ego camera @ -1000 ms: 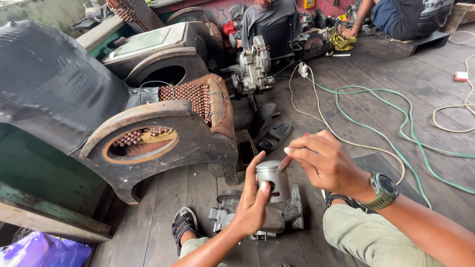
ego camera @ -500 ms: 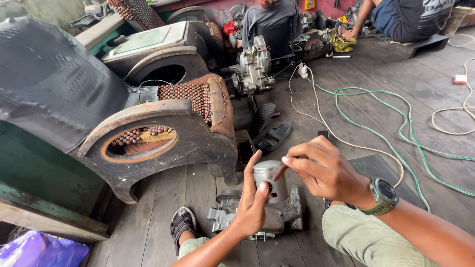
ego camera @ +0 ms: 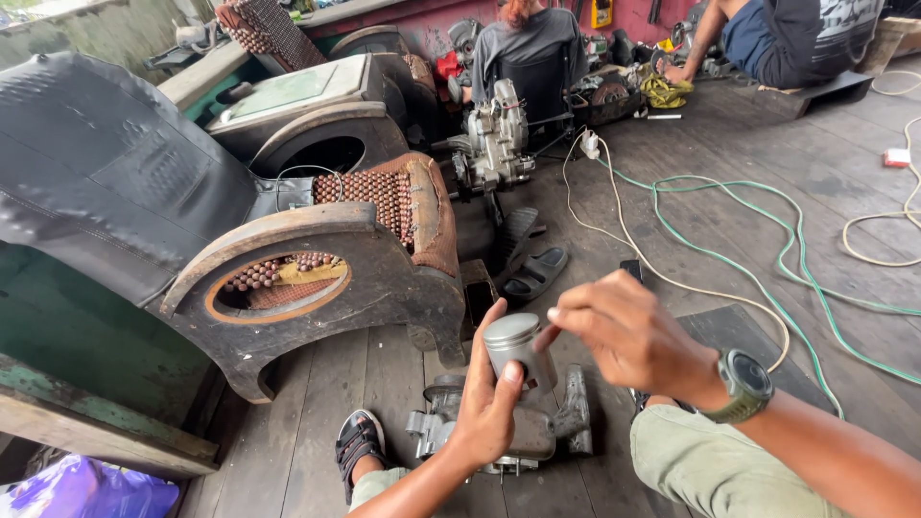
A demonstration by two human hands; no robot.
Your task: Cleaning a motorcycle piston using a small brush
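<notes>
Low in the middle of the frame, our left hand (ego camera: 487,408) grips the shiny metal cylinder (ego camera: 515,353) above the engine block (ego camera: 537,427), holding it steady; our right hand (ego camera: 628,336) touches it, fingers bent.

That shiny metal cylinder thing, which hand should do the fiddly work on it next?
Probably the right hand. The left hand already grips the metal cylinder from below, steadying it, while the right one holds nothing and its fingertips sit at the cylinder's side.
</notes>
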